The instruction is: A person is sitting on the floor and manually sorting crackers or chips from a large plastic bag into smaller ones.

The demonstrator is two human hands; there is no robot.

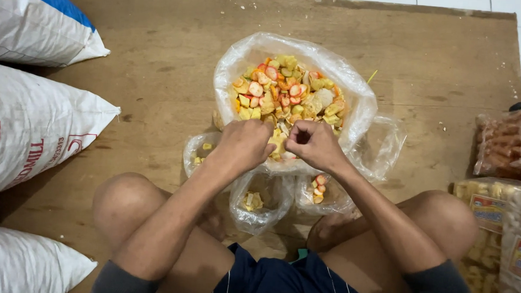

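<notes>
Both hands, left hand [244, 144] and right hand [315, 143], meet with fingers curled, seemingly pinching a small piece, just on the near side of the big bag of mixed pieces [290, 94].

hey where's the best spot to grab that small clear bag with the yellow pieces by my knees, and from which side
Probably the loose rim of the small clear bag, pinched from above. It sits upright and open-mouthed with the yellow pieces settled low, so the upper film is free. The knees and the neighbouring small bag crowd its sides, which suggests a top approach.
</notes>
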